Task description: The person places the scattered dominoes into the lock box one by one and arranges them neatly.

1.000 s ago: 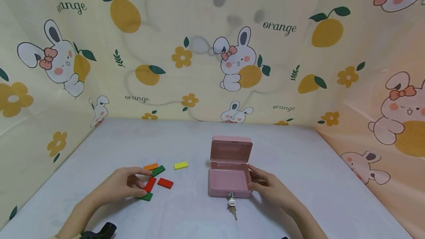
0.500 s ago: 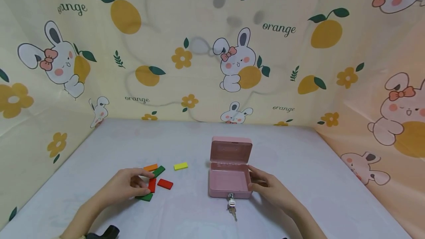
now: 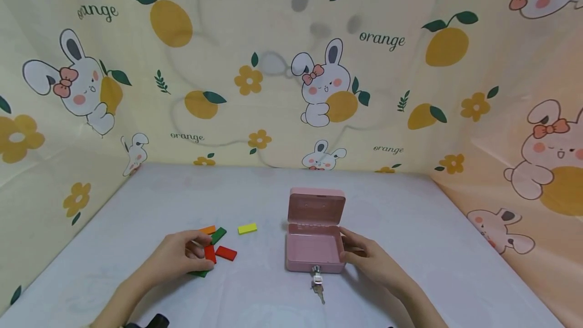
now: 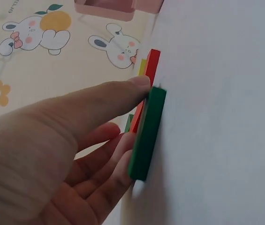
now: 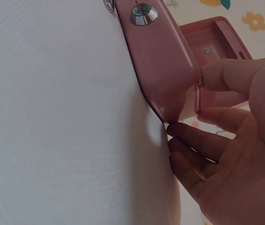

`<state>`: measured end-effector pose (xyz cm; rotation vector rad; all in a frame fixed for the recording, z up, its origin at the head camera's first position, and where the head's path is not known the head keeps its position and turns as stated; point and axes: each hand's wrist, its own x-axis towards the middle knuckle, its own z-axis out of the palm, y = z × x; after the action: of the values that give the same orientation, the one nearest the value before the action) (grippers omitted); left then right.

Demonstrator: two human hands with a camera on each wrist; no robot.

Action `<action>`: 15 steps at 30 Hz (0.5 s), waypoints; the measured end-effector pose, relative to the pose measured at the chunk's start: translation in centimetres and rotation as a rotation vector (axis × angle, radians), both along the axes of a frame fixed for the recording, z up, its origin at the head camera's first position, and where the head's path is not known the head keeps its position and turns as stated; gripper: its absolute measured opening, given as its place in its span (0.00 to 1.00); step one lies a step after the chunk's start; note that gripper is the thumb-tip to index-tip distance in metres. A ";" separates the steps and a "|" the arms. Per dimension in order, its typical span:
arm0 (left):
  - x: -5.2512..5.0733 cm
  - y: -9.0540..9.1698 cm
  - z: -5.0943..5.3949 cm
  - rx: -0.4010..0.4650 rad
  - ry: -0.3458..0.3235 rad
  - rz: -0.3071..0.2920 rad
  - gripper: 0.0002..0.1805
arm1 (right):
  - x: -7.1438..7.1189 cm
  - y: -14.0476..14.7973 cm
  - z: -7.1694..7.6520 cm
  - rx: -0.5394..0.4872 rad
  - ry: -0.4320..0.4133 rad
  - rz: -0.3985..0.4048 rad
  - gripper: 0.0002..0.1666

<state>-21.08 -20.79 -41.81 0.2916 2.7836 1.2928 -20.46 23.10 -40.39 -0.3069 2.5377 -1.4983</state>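
Note:
My left hand [image 3: 177,259] pinches a red block [image 3: 210,253] by its ends, between thumb and fingers. In the left wrist view a green block [image 4: 148,136] lies just in front of that hand; the thumb and fingers partly hide the red ones behind. A second red block [image 3: 226,253] is right beside the pinched one. At the centre right stands a pink cash box [image 3: 301,267], its lid [image 3: 316,209] raised. My right hand [image 3: 375,263] holds the box's right side, thumb at the rim and fingers against the outer wall [image 5: 179,101].
Behind the left hand lie a green block [image 3: 218,235] and an orange block [image 3: 208,229], with a yellow block [image 3: 247,229] farther right. Keys [image 3: 318,287] hang from the box's front lock [image 5: 144,14]. A patterned cloth [image 3: 273,115] bounds the white table [image 3: 255,292] behind.
My left hand has shifted slightly to the right, and the red block between its fingers has turned from leaning right to leaning left. My right hand and the box stay put.

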 end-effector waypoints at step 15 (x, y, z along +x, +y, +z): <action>0.0 1.1 -0.1 -0.003 0.002 0.068 0.27 | 0.2 0.1 -0.1 0.001 0.036 0.018 0.38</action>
<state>-21.08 -19.73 -41.92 0.1994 2.8204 1.3024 -20.30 23.16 -40.50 -0.3589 2.5556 -1.4982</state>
